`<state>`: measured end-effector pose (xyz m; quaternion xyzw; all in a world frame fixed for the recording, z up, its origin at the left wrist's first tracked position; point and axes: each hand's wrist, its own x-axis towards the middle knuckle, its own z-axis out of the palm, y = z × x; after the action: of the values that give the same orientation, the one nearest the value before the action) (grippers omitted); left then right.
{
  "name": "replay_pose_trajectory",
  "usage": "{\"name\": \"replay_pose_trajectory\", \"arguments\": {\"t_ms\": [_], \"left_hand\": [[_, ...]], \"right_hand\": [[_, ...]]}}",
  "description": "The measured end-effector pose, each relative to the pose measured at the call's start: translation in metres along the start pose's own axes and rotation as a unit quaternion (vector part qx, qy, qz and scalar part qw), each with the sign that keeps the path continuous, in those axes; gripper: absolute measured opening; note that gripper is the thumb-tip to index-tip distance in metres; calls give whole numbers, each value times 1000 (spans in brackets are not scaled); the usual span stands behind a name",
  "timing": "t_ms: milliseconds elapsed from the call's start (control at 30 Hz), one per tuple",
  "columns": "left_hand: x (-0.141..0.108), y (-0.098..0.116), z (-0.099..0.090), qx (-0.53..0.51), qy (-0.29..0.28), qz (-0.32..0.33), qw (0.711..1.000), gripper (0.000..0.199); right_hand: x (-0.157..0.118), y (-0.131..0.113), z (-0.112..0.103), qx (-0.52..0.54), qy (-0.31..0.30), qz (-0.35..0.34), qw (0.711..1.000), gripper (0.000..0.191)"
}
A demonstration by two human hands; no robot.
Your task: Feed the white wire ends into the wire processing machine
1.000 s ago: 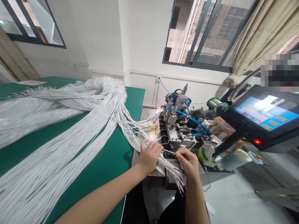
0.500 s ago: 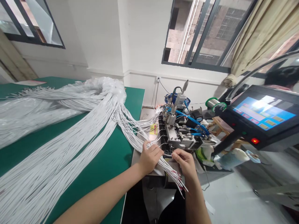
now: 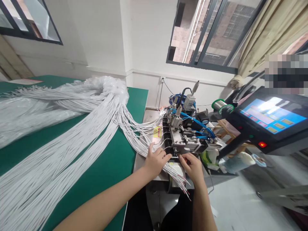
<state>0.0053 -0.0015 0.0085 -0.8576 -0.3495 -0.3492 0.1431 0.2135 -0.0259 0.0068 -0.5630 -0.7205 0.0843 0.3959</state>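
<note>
Resting half-open on white wires [image 3: 138, 141], left hand [image 3: 154, 163]; right hand [image 3: 193, 167] curled at machine [image 3: 177, 136] edge, hold unclear; open floor [image 3: 228, 200] rightward.

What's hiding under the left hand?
White wires run under the left hand and stick out past it. The stretch right beneath it is covered, so that can't be seen.

left hand [image 3: 157, 162] on white wires [image 3: 177, 177] | right hand [image 3: 192, 166] at machine [image 3: 177, 137] | screen [image 3: 273, 115] lit
</note>
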Motion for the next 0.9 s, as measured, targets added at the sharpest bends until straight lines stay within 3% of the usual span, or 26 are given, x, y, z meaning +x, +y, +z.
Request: {"name": "replay_pose_trajectory", "arguments": {"t_ms": [367,567,900], "left_hand": [[-5,-8,5,-58,-86,4,995,45],[-5,-10,4,-78,-138,7,987,48],[-3,-7,1,-69,-108,-22,991,43]], "right_hand": [[4,15,9,113,-21,68,991,29],[5,20,18,283,-33,166,944,36],[-7,23,36,369,-3,250,895,34]]}}
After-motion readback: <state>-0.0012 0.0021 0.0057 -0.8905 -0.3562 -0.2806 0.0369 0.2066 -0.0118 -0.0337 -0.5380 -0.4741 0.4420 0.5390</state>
